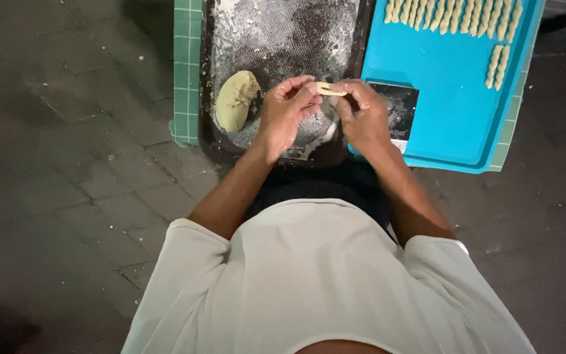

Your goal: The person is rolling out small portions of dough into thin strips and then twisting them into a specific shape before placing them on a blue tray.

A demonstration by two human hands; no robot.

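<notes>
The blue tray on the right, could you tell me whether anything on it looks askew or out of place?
On the blue tray, most twisted dough sticks line the far edge, but two twisted sticks sit apart below the row's right end. A dark floury card lies at the near left corner, partly under the right hand.

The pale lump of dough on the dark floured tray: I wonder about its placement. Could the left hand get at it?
Probably yes. The pale lump of dough lies just beside the left hand, nothing between, though both hands pinch a small dough strip.
</notes>
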